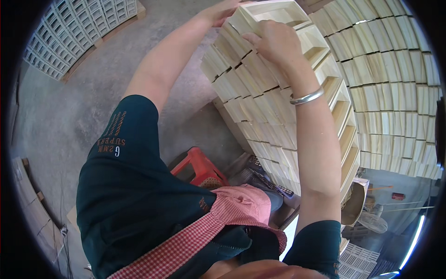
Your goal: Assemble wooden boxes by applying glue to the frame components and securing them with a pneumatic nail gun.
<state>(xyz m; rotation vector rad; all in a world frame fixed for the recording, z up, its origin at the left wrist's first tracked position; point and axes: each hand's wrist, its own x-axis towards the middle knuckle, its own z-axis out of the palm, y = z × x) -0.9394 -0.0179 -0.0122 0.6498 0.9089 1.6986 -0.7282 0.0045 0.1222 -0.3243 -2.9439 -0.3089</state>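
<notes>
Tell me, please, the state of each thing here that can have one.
Top rectangular pale-wood box: open, highest on its tall wooden stack.
Bare right hand: fingers bent at the box's edge.
Bare left hand: partly hidden by the box; grip unclear.
Round silver metal bracelet: worn on the right wrist.
Red plastic stool: on the floor, partly covered.
Red-and-white checked cloth apron: worn.
Long white tube lamp: apparently lit.

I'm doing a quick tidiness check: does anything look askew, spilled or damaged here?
Nothing clearly stands out. The stacked wooden boxes by the right hand show slightly uneven edges and dark gaps, but none looks visibly broken; no spill shows. Their curved rows may partly be fisheye distortion.
</notes>
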